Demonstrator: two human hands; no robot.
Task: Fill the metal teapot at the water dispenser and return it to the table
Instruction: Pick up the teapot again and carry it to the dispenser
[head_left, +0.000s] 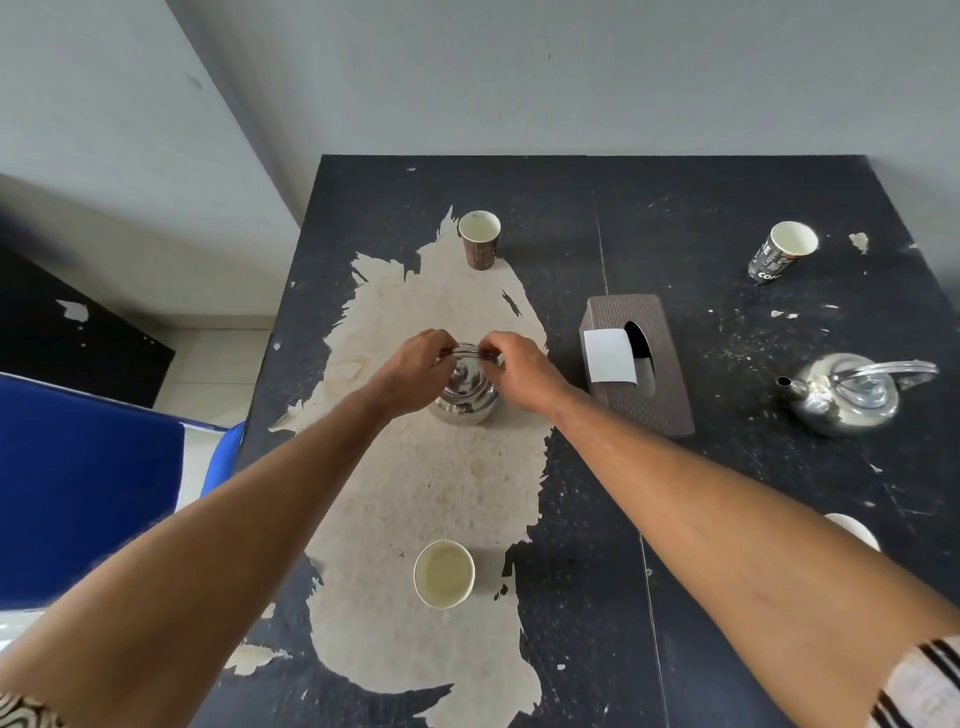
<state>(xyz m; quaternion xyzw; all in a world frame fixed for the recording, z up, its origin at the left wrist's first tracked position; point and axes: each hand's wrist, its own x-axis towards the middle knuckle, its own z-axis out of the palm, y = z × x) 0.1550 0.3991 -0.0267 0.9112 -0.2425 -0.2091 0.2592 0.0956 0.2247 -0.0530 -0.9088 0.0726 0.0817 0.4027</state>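
I am pinching the thin handle of the teapot (462, 387) with my left hand (415, 366) and right hand (519, 364). It is sitting mid-table (727, 208), left of the tissue box (636, 358). I think lifting comes next, keeping it level.

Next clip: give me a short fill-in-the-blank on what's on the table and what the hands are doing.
1. Both hands, left hand and right hand, hold the wire handle of the ____.
2. A second teapot stands to the ____ of the tissue box.
3. The number of paper cups fully in view, such as the near cup, is ____.

Missing words: teapot; right; three
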